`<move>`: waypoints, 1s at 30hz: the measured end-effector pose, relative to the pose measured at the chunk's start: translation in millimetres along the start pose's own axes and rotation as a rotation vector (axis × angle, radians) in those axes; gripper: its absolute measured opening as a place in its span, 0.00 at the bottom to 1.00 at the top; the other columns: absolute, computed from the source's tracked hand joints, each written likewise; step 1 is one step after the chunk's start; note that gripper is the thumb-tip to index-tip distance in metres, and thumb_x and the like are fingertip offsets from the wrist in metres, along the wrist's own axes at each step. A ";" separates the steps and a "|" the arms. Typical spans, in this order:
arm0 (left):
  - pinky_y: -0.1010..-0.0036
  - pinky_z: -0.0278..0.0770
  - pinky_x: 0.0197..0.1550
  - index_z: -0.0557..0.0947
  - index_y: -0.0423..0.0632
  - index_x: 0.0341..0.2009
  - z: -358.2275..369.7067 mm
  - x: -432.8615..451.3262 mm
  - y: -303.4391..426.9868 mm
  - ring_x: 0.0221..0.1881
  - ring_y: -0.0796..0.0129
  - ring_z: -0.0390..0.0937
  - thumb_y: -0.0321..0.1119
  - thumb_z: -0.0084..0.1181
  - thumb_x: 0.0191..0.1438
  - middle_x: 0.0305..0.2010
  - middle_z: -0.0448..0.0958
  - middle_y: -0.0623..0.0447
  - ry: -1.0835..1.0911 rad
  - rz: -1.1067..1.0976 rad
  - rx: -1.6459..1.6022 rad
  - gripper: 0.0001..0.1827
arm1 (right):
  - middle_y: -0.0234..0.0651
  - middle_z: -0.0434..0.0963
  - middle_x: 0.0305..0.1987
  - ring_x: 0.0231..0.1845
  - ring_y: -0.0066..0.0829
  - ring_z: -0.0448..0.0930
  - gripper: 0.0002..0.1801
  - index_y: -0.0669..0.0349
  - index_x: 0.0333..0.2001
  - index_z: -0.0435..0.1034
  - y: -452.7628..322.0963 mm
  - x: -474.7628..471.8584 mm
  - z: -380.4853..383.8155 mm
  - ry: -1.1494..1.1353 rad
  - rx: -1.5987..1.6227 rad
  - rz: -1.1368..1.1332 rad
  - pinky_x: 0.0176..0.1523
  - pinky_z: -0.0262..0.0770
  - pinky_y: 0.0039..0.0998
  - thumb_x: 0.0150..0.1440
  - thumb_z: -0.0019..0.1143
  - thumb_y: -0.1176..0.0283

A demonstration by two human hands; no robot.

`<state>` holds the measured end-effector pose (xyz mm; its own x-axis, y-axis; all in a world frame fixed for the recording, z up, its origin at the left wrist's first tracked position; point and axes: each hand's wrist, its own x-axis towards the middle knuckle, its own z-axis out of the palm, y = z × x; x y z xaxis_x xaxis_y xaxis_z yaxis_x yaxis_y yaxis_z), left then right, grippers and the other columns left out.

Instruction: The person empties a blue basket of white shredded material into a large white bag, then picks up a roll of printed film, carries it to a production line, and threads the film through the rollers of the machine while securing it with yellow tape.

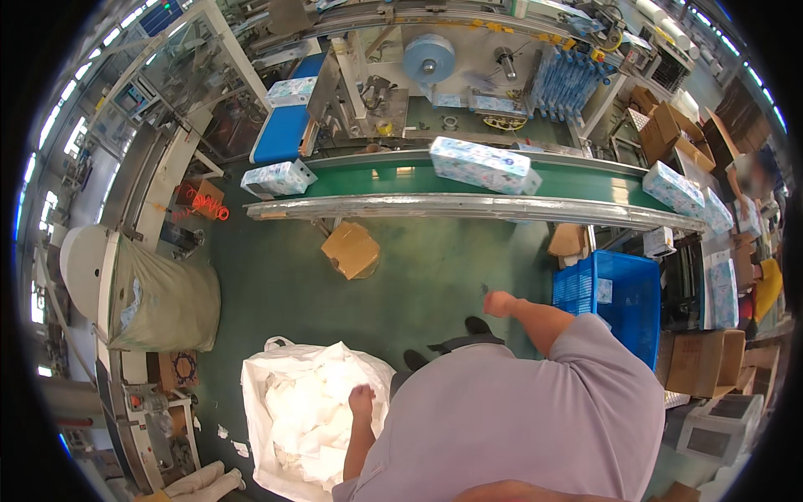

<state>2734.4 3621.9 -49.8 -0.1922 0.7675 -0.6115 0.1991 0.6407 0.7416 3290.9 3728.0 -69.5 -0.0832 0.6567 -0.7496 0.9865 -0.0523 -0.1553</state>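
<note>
My left hand [362, 401] hangs over a large white bulk bag [249, 408] full of crumpled white scraps [307, 408]. Its fingers are curled in and nothing shows in them. My right hand [500, 304] is out in front of my body above the green floor, closed into a loose fist with no object visible in it. To its right stands a blue plastic crate [627, 314] with a small pack [604, 291] inside. Ahead runs a green conveyor belt [376, 179], carrying a long printed tissue-style pack [480, 164] and another pack [276, 180] at its left end.
A blue belt [280, 133] comes in at the back left. A cardboard piece [351, 250] sits below the conveyor's metal rail [439, 207]. Left is a big cloth sack [169, 295]. At right are open cartons [702, 364], more packs [674, 188] and a person in yellow [766, 288].
</note>
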 end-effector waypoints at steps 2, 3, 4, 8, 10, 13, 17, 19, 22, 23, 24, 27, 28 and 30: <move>0.66 0.77 0.30 0.83 0.42 0.32 -42.3 -27.5 -34.5 0.27 0.63 0.81 0.40 0.55 0.62 0.26 0.84 0.49 -0.134 0.048 0.459 0.15 | 0.40 0.84 0.48 0.52 0.46 0.82 0.15 0.54 0.42 0.81 -19.0 9.1 15.4 0.037 -0.183 -0.220 0.55 0.80 0.44 0.62 0.52 0.59; 0.62 0.76 0.28 0.82 0.43 0.30 -64.0 -41.6 -49.3 0.26 0.59 0.82 0.42 0.52 0.61 0.25 0.83 0.48 -0.228 0.214 0.857 0.17 | 0.40 0.83 0.49 0.52 0.47 0.82 0.15 0.54 0.42 0.81 -27.5 11.7 21.2 -0.001 -0.327 -0.304 0.55 0.80 0.44 0.63 0.51 0.59; 0.58 0.75 0.28 0.81 0.45 0.28 -75.6 -55.9 -65.1 0.26 0.54 0.82 0.45 0.50 0.60 0.25 0.83 0.46 -0.263 0.377 1.057 0.18 | 0.40 0.83 0.50 0.53 0.47 0.82 0.16 0.54 0.42 0.81 -35.0 13.4 24.7 0.030 -0.278 -0.331 0.55 0.80 0.45 0.63 0.50 0.58; 0.48 0.72 0.29 0.77 0.50 0.25 -107.8 -75.2 -97.1 0.29 0.41 0.81 0.51 0.49 0.57 0.23 0.79 0.41 -0.435 0.337 1.214 0.19 | 0.41 0.83 0.51 0.53 0.48 0.81 0.17 0.53 0.44 0.81 -52.3 6.3 18.2 -0.018 -0.249 -0.314 0.56 0.79 0.45 0.65 0.50 0.56; 0.48 0.72 0.29 0.78 0.48 0.25 -103.8 -59.6 -95.5 0.29 0.40 0.80 0.51 0.50 0.56 0.23 0.79 0.41 -0.393 0.347 1.241 0.19 | 0.42 0.83 0.50 0.53 0.49 0.81 0.18 0.53 0.45 0.81 -53.1 3.7 4.5 -0.049 -0.182 -0.242 0.57 0.79 0.45 0.64 0.50 0.55; 0.48 0.73 0.31 0.77 0.45 0.23 -78.3 -15.3 -65.0 0.30 0.40 0.80 0.47 0.55 0.54 0.23 0.79 0.42 -0.235 0.485 1.140 0.18 | 0.45 0.83 0.49 0.52 0.50 0.82 0.19 0.55 0.45 0.81 -49.1 16.0 -20.9 -0.075 -0.045 -0.140 0.57 0.78 0.46 0.62 0.53 0.54; 0.56 0.79 0.39 0.85 0.42 0.33 -35.6 45.4 36.1 0.33 0.45 0.82 0.40 0.57 0.56 0.30 0.84 0.39 -0.100 -0.093 0.390 0.14 | 0.49 0.83 0.47 0.51 0.52 0.82 0.21 0.57 0.43 0.82 -49.0 69.8 -54.8 -0.052 -0.083 -0.192 0.55 0.78 0.47 0.58 0.56 0.52; 0.62 0.77 0.47 0.84 0.39 0.44 -28.1 63.3 99.4 0.41 0.56 0.81 0.41 0.55 0.61 0.39 0.84 0.45 -0.303 -0.003 0.621 0.18 | 0.49 0.84 0.46 0.50 0.52 0.82 0.21 0.57 0.42 0.82 -55.3 104.0 -75.1 -0.041 -0.029 -0.162 0.55 0.79 0.47 0.57 0.57 0.52; 0.65 0.77 0.51 0.84 0.39 0.50 -21.7 82.0 181.4 0.45 0.61 0.81 0.40 0.55 0.63 0.44 0.85 0.46 -0.587 0.072 0.829 0.19 | 0.48 0.85 0.46 0.49 0.50 0.83 0.21 0.56 0.43 0.82 -71.7 144.3 -113.1 0.025 0.238 -0.056 0.54 0.79 0.46 0.57 0.57 0.52; 0.65 0.77 0.51 0.84 0.39 0.50 -19.8 88.1 203.0 0.45 0.61 0.81 0.39 0.55 0.63 0.44 0.85 0.46 -0.662 0.090 0.816 0.18 | 0.47 0.85 0.46 0.49 0.50 0.83 0.21 0.57 0.44 0.81 -76.0 150.4 -126.3 0.078 0.318 -0.062 0.55 0.79 0.46 0.58 0.57 0.52; 0.65 0.78 0.52 0.84 0.39 0.50 -16.9 93.5 222.1 0.46 0.61 0.82 0.38 0.55 0.62 0.45 0.85 0.45 -0.717 0.097 0.770 0.18 | 0.47 0.85 0.46 0.49 0.49 0.84 0.21 0.57 0.44 0.81 -78.8 154.7 -140.8 0.115 0.386 -0.043 0.55 0.79 0.45 0.58 0.57 0.52; 0.64 0.78 0.52 0.85 0.40 0.50 -12.5 109.5 271.6 0.47 0.60 0.82 0.35 0.56 0.62 0.46 0.86 0.44 -0.827 0.076 0.633 0.16 | 0.44 0.85 0.49 0.51 0.47 0.83 0.21 0.55 0.48 0.80 -81.6 157.9 -173.9 0.221 0.605 -0.064 0.56 0.78 0.42 0.57 0.60 0.55; 0.64 0.78 0.53 0.85 0.40 0.50 -14.2 113.8 286.8 0.47 0.60 0.82 0.34 0.56 0.61 0.46 0.86 0.44 -0.870 0.063 0.625 0.16 | 0.44 0.85 0.49 0.52 0.47 0.83 0.21 0.56 0.48 0.80 -77.5 157.7 -179.1 0.236 0.667 -0.042 0.57 0.78 0.42 0.57 0.60 0.55; 0.64 0.78 0.54 0.85 0.41 0.52 -20.8 119.7 312.7 0.48 0.61 0.82 0.31 0.56 0.61 0.48 0.86 0.44 -0.961 0.036 0.676 0.16 | 0.44 0.84 0.50 0.53 0.47 0.83 0.21 0.57 0.49 0.80 -63.5 158.6 -175.8 0.223 0.778 0.001 0.58 0.78 0.42 0.58 0.59 0.55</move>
<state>2753.6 3913.7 114.7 0.5708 0.3002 -0.7642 0.7145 0.2770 0.6425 3239.8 3967.8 -65.4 0.0283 0.7866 -0.6168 0.5990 -0.5073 -0.6195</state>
